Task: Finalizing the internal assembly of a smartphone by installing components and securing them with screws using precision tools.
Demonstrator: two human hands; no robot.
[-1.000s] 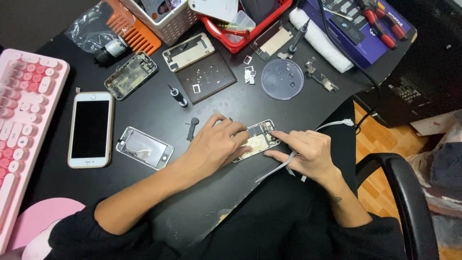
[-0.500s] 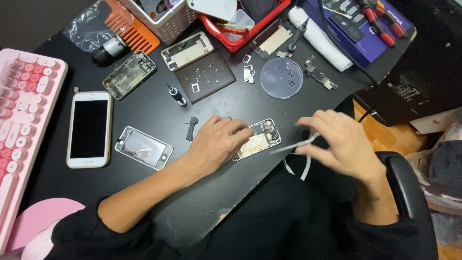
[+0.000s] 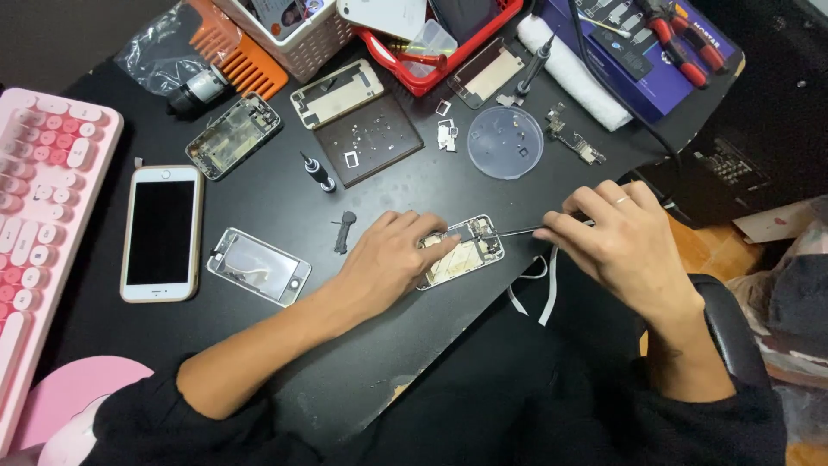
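A: Left hand (image 3: 384,259)?
B: Flat on the opened phone (image 3: 461,252), fingers spread loosely over its left end, pinning it to the black table (image 3: 259,345). Not wrapped around it.

A: Right hand (image 3: 625,246)?
B: Fingers pinched closed on a thin tool (image 3: 519,231), looks like tweezers. Tip reaches the phone's upper right corner. Can't tell if the tip touches a part.

A: Where's the phone sitting?
B: Near the table's front edge, tilted, between both hands. White strap (image 3: 545,278) hangs off the edge just right of it.

A: Around it?
B: Bare phone frame (image 3: 259,266) to the left, white phone (image 3: 161,233) with dark screen further left, pink keyboard (image 3: 39,224) at far left. Behind: small screwdriver (image 3: 317,171), dark mat (image 3: 369,138) with screws, clear round lid (image 3: 505,142), red basket (image 3: 423,73), another gutted phone (image 3: 233,135).
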